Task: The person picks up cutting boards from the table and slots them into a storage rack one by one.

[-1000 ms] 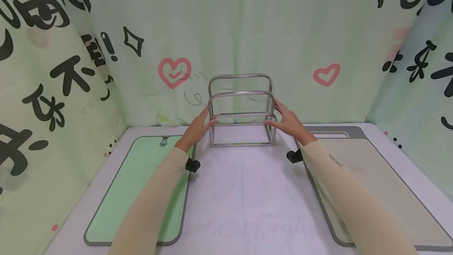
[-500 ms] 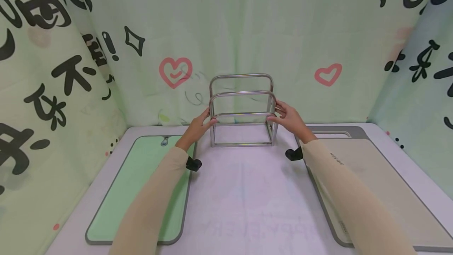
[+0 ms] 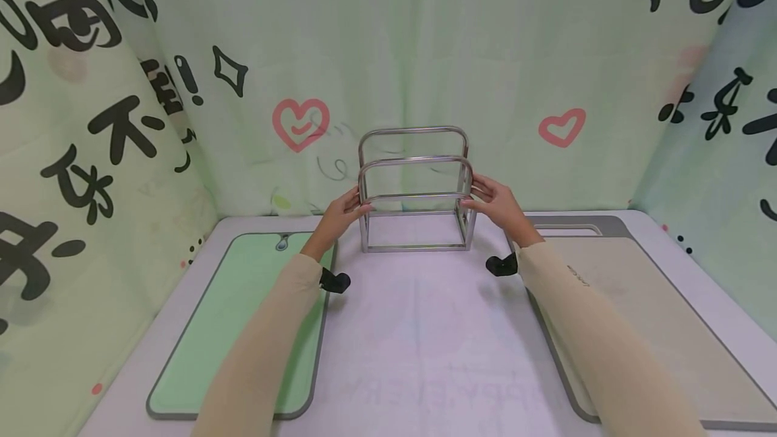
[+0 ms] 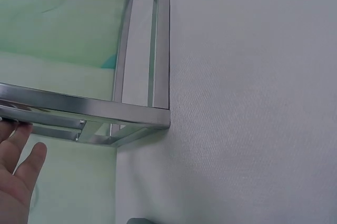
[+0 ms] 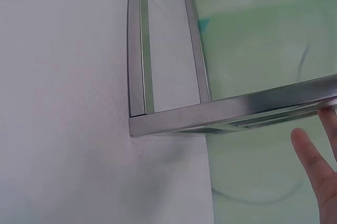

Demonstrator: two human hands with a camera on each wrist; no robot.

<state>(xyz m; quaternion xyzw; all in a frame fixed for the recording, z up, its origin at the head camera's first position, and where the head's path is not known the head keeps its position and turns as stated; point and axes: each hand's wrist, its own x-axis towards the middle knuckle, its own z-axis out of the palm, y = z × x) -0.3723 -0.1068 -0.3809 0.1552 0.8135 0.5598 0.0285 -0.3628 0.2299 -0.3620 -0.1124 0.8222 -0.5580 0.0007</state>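
A silver metal rack (image 3: 419, 195) with several upright hoops stands at the table's back edge, its base frame on the white surface. At its left side my left hand (image 3: 335, 222) touches the frame with its fingers. In the left wrist view, that hand's thumb (image 4: 32, 163) stands apart from the metal bar (image 4: 68, 104). My right hand (image 3: 500, 209) is at the opposite side, fingertips right at the upright. The right wrist view has its thumb (image 5: 308, 153) extended away from the rack's bar (image 5: 226, 109), with one finger close under it.
On the left lies a mint green cutting board (image 3: 243, 329) with grey edging. A beige cutting board (image 3: 643, 315) with a grey handle end lies on the right, partly under the right sleeve (image 3: 595, 329). A printed curtain (image 3: 485, 52) surrounds the table (image 3: 419, 329).
The right hand's thumb and fingers have drawn slightly outward from the rack. The left hand has barely moved. The rack and both boards stay in place.
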